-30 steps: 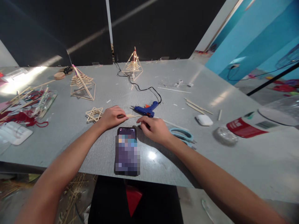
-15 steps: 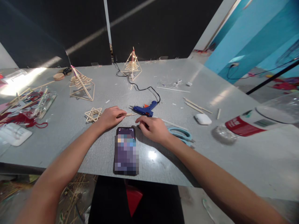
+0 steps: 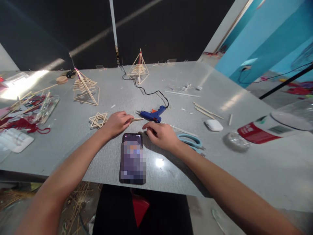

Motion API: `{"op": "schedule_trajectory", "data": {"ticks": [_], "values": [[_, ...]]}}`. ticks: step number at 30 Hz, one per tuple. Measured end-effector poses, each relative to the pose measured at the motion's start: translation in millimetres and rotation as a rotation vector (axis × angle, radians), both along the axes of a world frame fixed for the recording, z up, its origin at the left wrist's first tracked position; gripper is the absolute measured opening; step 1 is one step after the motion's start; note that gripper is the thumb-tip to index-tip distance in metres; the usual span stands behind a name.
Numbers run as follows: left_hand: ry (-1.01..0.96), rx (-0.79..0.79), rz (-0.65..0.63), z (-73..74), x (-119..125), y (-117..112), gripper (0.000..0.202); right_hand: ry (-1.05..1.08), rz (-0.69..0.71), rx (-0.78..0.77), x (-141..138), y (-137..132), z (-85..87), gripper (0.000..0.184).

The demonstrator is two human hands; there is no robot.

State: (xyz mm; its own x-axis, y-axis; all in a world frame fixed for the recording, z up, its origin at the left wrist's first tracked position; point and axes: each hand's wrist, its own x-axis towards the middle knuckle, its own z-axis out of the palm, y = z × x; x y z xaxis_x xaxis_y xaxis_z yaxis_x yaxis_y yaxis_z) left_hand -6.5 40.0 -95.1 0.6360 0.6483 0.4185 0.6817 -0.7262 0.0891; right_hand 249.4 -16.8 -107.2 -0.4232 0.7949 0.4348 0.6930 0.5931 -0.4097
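Thin pale wooden sticks lie apparently unjoined at my curled left hand, grip unclear; left of it, one pale wooden star-shaped frame is assembled. My right hand curls, contents hidden.

Both bare arms reach forward and slant inward, the left arm bent at the elbow and the right arm stretched in a long diagonal. The left grip is turned palm down, its fingers bent and drawn together, pointing toward the right, with the thumb tucked close to them. Opposite it, near but not touching, the right grip rests knuckles up, fingers loosely curled, a small gap showing by the thumb.
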Motion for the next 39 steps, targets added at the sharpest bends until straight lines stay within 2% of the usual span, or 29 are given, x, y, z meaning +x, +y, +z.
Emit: {"op": "schedule_trajectory", "data": {"ticks": [13, 16, 19, 21, 25, 28, 33, 36, 39], "values": [[-0.004, 0.010, 0.002, 1.4, 0, -1, 0.013, -0.003, 0.009, -0.004, 0, 0, -0.3, 0.028], [0.002, -0.002, 0.008, 1.9, 0, -1, 0.013, 0.004, 0.016, -0.018, 0, -1, 3.8, 0.028], [-0.004, -0.004, 0.024, 1.9, 1, -2, 0.015, 0.014, 0.107, -0.115, 0, -6, 13.1, 0.029], [-0.007, -0.002, 0.034, 1.5, 1, -3, 0.017, 0.012, 0.221, -0.184, 0, -11, 21.1, 0.040], [-0.012, -0.014, 0.031, -0.2, 1, -2, 0.023, -0.034, 0.370, -0.273, 1, -20, 33.8, 0.076], [-0.022, -0.020, 0.028, -1.1, 0, -2, 0.025, -0.091, 0.379, -0.352, 2, -25, 36.7, 0.095], [-0.030, -0.025, 0.023, -1.1, 0, -2, 0.024, -0.163, 0.358, -0.311, 3, -29, 35.9, 0.108], [-0.025, -0.026, 0.024, -1.3, 0, -1, 0.022, -0.149, 0.370, -0.249, 1, -30, 36.9, 0.100], [-0.025, -0.018, 0.026, -1.6, 0, -1, 0.022, -0.038, 0.388, -0.122, -1, -28, 36.0, 0.062]]}}
